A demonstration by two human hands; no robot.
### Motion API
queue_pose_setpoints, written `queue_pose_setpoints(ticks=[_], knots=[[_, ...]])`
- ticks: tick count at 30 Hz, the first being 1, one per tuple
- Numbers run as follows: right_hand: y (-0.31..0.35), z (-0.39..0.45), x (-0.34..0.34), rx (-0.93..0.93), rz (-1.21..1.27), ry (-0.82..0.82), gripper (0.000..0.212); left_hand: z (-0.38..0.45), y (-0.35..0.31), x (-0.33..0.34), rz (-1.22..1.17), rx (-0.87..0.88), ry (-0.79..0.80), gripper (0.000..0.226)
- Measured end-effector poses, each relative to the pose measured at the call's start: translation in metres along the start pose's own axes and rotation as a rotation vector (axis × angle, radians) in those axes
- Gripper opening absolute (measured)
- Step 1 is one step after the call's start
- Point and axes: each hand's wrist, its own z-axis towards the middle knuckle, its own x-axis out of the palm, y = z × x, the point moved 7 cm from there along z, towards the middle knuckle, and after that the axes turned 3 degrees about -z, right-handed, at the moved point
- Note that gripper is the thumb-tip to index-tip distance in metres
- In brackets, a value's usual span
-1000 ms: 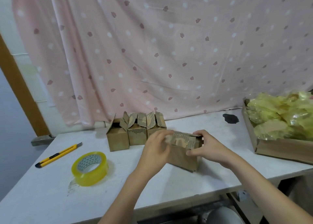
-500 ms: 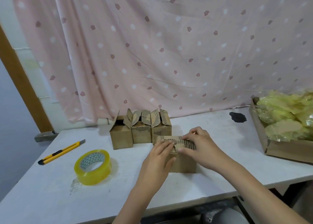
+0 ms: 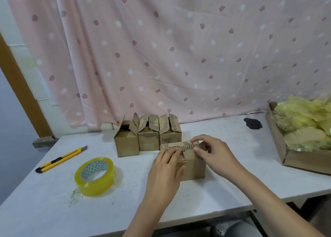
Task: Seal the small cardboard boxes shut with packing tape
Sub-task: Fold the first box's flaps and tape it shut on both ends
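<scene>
Nearest the camera, both forearms reach in over the front edge of the white table (image 3: 53, 210). The left hand (image 3: 165, 170) lies against the near face of the small cardboard box (image 3: 192, 166), fingers fairly straight and laid flat over its top front edge, pressing rather than clutching. The right hand (image 3: 213, 152) sits on the box's right side, fingers curled over the top, thumb and forefinger pinching the ragged top flap (image 3: 180, 145) down. That box stands upright on the table, just in front of the row behind it, flaps folded down.

Off to the left, at about the same depth, the roll of yellowish packing tape (image 3: 95, 178) lies flat on the table, well apart from either hand. A little farther left and back, a yellow utility knife (image 3: 60, 160) lies at a slant.

Behind the held box, 3 more small boxes (image 3: 147, 138) stand side by side, touching, their top flaps up and open.

Far right, a shallow cardboard tray (image 3: 275, 140) holds crumpled yellow plastic wrapping (image 3: 304, 122). Near it, a dark stain (image 3: 252, 123) marks the tabletop. A pink patterned curtain (image 3: 161, 48) hangs behind.
</scene>
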Motion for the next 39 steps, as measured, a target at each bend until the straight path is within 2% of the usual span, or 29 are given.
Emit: queue_pose_setpoints(ticks=[4,9,14,17,20,33,39], knots=[[0.000,0.006,0.012,-0.025,-0.209,0.017,0.018,0.000,0.006,0.000,-0.032,-0.010,0.006,0.043],[-0.009,0.006,0.021,-0.004,-0.253,0.023,0.021,0.004,0.004,-0.004,-0.070,0.003,0.069,0.046],[0.004,-0.003,0.025,-0.221,-0.288,-0.031,0.026,0.010,0.008,-0.007,-0.182,-0.093,0.085,0.059],[-0.004,-0.004,0.030,-0.213,-0.275,0.046,0.043,0.011,0.009,-0.006,-0.206,-0.110,0.104,0.059],[-0.009,-0.007,0.031,-0.222,-0.286,0.052,0.055,0.009,0.009,-0.006,-0.197,-0.090,0.089,0.054],[-0.006,-0.013,0.028,-0.298,-0.207,-0.086,0.027,0.009,0.012,0.002,-0.122,-0.060,0.111,0.040],[-0.002,-0.014,0.028,-0.362,-0.269,-0.133,0.041,0.011,0.012,0.006,-0.125,-0.077,0.135,0.042]])
